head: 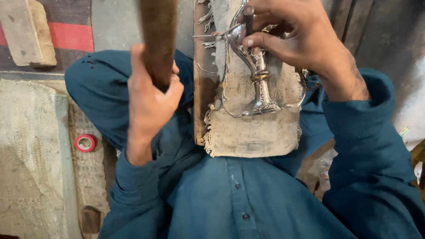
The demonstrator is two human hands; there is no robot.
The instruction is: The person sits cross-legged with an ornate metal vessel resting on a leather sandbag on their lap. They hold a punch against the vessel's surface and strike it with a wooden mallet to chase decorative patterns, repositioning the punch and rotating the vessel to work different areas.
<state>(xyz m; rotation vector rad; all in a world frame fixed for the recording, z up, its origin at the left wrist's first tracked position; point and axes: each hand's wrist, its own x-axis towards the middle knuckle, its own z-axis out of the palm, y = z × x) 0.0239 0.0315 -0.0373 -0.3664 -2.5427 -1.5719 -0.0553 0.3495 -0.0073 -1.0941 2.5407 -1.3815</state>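
Worn on the head, looking steeply down, close over the lap and both hands; a strip of matted floor (31, 146) at the left edge. Only one view.

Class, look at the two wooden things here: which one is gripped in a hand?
The dark wooden handle, gripped upright by the left hand. The pale wooden block lies untouched on the floor, top left.

A: What carries the work?
B: A wooden board (201, 79), laid across the lap, upright in view. A frayed, dirty cloth pad (254, 128) is spread on it; a silver ornamental metal piece (261, 84) is rested on the cloth.

A: And the floor?
B: Woven matting (26, 155) at left. A red tape roll (86, 143) is laid on it, w/ a wood block (27, 31) further up.
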